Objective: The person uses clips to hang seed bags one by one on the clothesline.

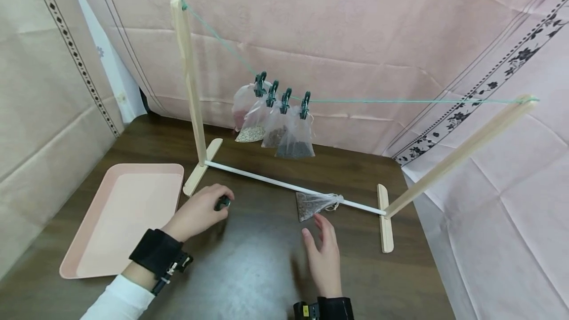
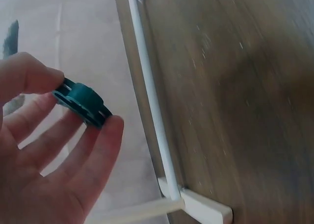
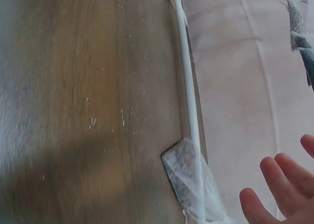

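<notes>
My left hand (image 1: 202, 211) pinches a dark green clothespin (image 2: 84, 100) between thumb and fingertips, above the table beside the tray. My right hand (image 1: 323, 256) holds nothing; its fingers are extended and apart, just in front of a sheer drawstring sachet (image 1: 308, 205) with dark filling. That sachet lies on the table against the white rod (image 1: 262, 178), its gathered top over the rod. Several other sheer sachets (image 1: 295, 137) hang side by side from the green line (image 1: 378, 101), each under a dark green clothespin (image 1: 304, 105).
A pink tray (image 1: 129, 211) lies on the left of the brown table (image 1: 249, 270). Wooden posts (image 1: 191, 78) on flat feet (image 1: 385, 231) stand at both ends of the rod and carry the line. Patterned cloth (image 1: 355, 28) hangs behind and at the sides.
</notes>
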Tool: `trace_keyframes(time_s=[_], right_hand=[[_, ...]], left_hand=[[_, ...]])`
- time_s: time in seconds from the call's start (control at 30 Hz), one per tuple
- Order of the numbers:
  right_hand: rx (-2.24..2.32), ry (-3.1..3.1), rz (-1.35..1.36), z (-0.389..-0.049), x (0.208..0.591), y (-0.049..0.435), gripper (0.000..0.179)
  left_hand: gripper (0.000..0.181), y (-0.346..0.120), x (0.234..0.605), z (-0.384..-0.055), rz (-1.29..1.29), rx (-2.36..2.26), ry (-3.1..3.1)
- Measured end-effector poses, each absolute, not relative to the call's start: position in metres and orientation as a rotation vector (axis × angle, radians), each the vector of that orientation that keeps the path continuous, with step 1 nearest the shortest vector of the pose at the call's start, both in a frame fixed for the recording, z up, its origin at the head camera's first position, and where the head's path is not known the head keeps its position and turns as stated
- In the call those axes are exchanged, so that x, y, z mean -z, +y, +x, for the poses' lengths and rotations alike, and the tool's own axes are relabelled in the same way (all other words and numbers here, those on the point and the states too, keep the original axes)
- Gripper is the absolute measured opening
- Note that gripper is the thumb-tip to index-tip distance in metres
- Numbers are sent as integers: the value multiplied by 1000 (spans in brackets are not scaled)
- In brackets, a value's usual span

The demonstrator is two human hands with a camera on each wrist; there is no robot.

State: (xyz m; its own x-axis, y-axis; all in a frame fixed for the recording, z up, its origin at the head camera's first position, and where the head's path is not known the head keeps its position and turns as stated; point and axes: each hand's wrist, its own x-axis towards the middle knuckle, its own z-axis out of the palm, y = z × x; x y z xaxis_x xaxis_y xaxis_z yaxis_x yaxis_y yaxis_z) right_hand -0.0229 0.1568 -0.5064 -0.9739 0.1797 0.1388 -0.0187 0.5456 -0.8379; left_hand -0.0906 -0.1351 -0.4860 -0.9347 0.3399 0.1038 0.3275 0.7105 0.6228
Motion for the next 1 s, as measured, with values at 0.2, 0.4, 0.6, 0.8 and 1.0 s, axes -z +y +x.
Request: trace_keyframes(time_s=[0.2,0.4,0.6,0.8,1.0], right_hand=[[-1444,-2582,-48,-23,504,146,51],[-1514,-2594,-10,-25,499,137,49],[-1709,-2530,81,-29,496,131,47],[-1786,-2534,155,-31,493,123,39],[-1843,-2572,160,-30,485,119,39]], left_hand=[[24,-114,485,-84,640,-1216,2779],[28,-98,481,-79,810,-1328,2649],[29,-87,479,-76,931,-1389,2481],[28,-77,475,-75,1019,-1387,2392],[29,-70,472,-71,1054,-1408,2323]])
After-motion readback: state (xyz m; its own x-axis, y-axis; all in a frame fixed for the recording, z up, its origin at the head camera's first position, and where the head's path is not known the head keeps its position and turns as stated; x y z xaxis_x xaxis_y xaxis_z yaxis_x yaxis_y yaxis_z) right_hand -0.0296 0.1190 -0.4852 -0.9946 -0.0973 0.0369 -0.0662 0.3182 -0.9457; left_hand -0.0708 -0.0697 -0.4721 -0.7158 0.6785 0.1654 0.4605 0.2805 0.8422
